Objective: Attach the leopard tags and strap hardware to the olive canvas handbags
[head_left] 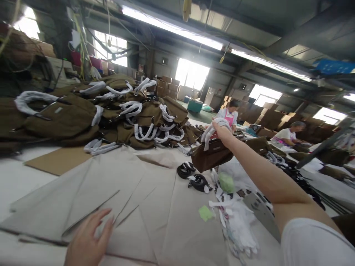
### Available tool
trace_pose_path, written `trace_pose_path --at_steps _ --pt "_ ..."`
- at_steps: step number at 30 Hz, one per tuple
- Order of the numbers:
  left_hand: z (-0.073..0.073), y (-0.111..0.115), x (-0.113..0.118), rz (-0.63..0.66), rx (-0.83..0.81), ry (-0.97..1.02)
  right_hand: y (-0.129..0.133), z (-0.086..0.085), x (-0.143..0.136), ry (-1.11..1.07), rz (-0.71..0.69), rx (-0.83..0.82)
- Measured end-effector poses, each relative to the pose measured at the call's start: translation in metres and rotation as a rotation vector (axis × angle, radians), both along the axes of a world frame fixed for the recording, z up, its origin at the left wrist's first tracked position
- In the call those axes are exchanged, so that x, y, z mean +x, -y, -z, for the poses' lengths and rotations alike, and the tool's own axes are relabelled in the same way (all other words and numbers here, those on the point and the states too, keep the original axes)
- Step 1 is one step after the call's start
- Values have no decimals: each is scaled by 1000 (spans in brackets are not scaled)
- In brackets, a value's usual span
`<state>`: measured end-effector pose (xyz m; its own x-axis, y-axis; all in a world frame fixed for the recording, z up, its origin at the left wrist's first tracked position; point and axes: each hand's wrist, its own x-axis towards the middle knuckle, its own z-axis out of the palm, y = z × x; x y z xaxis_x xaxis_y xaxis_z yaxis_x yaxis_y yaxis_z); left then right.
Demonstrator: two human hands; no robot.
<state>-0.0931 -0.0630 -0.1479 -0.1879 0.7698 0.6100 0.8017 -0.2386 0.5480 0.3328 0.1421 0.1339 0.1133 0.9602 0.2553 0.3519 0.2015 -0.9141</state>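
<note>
My right hand (222, 132) is clenched round the white-wrapped handles (210, 133) of a brown handbag (212, 154), out over the table beyond the coiled black straps (199, 182). My left hand (90, 238) is open with nothing in its grasp, fingers curved low over the grey sheeting (138, 207), and olive-brown bags (66, 114) lie heaped behind it.

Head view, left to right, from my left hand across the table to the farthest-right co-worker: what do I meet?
Left hand → left coil of black strap → lower green scrap → white gloves → farthest-right co-worker.
</note>
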Motion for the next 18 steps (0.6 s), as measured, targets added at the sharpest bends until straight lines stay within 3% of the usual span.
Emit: trace_pose_path --at_steps 2,4,7,9,12,14,15,18 --pt "-30 1 12 5 15 -11 31 5 -23 47 -107 44" --pt "-63 -4 29 90 54 5 65 18 -46 97 -210 73" --pt "-105 -17 63 286 5 62 115 53 -79 92 -368 25" --pt "-120 -24 88 471 -106 77 143 80 -95 2 -458 -30" --pt "-123 -28 119 846 -356 30 175 113 -101 -197 -534 -84" --pt "-117 -27 130 928 -493 92 192 126 -90 -293 -519 -113" --pt "-113 -28 132 884 -543 165 200 130 -82 -317 -492 -116" --pt "-100 -40 126 561 -607 439 229 131 -53 -266 -490 -45"
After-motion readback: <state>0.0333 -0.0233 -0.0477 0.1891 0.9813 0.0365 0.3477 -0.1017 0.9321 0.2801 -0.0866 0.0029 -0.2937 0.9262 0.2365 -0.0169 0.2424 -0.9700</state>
